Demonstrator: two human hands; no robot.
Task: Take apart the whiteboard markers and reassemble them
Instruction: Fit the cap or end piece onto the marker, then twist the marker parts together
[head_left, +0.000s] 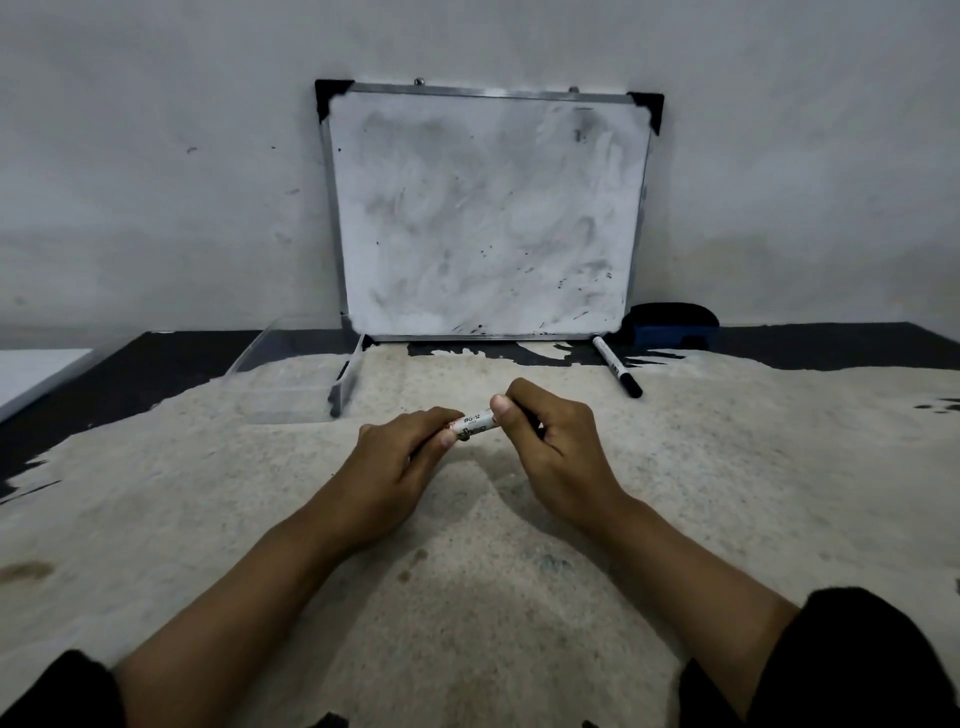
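Observation:
A white whiteboard marker (475, 423) with black print is held level between both hands above the middle of the table. My left hand (402, 457) grips its left end, and my right hand (545, 431) grips its right end, thumb pressed on the barrel. Both ends of the marker are hidden inside my fingers. A second white marker with a black cap (617, 366) lies on the table farther back to the right, below the board's lower right corner.
A smudged whiteboard (483, 218) leans against the wall at the back. A dark blue eraser (672, 325) sits at its right. A clear plastic tray (296, 374) lies at the back left. The worn tabletop (727, 467) spreads beige with black edges.

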